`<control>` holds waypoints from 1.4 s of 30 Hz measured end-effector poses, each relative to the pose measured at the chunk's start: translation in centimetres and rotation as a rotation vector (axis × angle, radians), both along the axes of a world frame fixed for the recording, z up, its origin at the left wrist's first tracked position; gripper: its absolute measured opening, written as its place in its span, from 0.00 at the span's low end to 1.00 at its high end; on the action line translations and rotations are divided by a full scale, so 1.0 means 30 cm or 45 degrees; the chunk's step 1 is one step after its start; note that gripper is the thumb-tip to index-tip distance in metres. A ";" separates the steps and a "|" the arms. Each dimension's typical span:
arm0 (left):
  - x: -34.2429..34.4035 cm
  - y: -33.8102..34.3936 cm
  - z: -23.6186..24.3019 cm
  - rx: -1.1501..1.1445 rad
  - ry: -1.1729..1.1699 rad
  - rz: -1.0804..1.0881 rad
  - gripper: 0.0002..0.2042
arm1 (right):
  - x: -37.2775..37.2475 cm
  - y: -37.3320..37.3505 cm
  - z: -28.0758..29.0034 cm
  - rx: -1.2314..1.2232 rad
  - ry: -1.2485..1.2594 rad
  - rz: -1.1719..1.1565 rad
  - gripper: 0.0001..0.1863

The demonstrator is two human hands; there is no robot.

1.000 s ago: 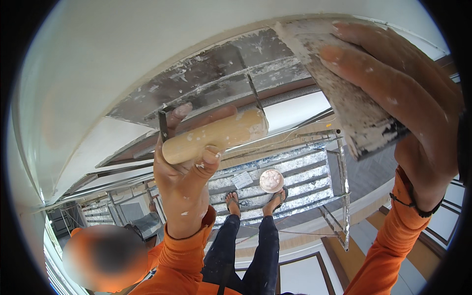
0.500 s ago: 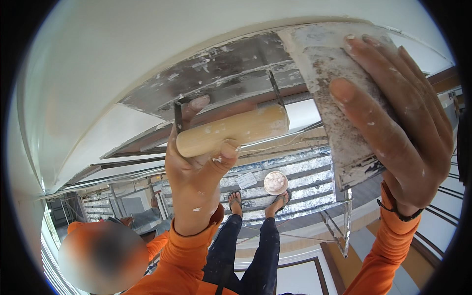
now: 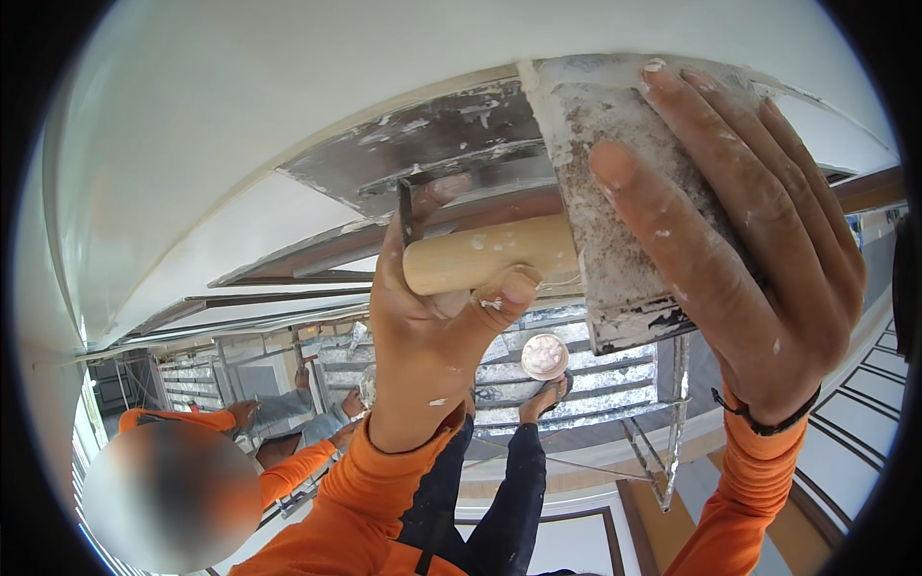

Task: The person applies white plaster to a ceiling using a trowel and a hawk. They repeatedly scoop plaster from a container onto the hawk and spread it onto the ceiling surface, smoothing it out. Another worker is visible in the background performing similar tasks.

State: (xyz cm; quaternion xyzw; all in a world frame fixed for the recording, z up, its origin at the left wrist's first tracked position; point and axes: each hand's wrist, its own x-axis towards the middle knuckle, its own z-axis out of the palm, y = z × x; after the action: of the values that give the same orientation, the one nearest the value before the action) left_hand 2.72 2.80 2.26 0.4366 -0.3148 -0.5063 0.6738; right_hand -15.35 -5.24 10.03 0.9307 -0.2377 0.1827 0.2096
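My left hand (image 3: 427, 331) grips the pale wooden handle (image 3: 471, 257) of a plastering trowel, thumb along its near side. The trowel's dark plate (image 3: 423, 130), smeared with white filler, lies above the handle under the white surface overhead. In my right hand (image 3: 768, 259) is a wide, stained metal scraper blade (image 3: 624, 221), with my fingers laid along its face. The blade overlaps the right end of the trowel and hides part of its handle. A bead of filler shows along the blade's upper left edge. White specks dot both hands.
Below, my foot (image 3: 545, 398) stands on a slatted, paint-spattered platform (image 3: 615, 370) beside a bucket of whitish filler (image 3: 545, 357). A metal frame (image 3: 672, 451) rises at the platform's right. At lower left is another person in an orange sleeve (image 3: 293, 478).
My left hand and the trowel have shifted right, while my right hand and the scraper have come left. The blade now covers the trowel's right end and more of its handle.
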 end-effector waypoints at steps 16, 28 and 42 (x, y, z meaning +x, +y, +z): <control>-0.004 -0.009 -0.005 -0.034 -0.009 0.023 0.32 | 0.027 0.004 -0.041 -0.095 -0.008 -0.008 0.23; 0.009 -0.008 0.004 -0.040 -0.044 -0.081 0.32 | -0.009 0.008 0.083 0.249 0.087 0.016 0.19; -0.006 -0.005 -0.024 -0.009 -0.117 -0.018 0.33 | -0.123 -0.048 0.021 -0.195 0.221 0.119 0.19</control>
State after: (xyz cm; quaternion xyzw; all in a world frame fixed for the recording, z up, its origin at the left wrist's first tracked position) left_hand 2.55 2.66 1.53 0.4548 -0.3503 -0.4895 0.6564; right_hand -19.04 -6.69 10.67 0.9343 -0.1604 0.1285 0.2911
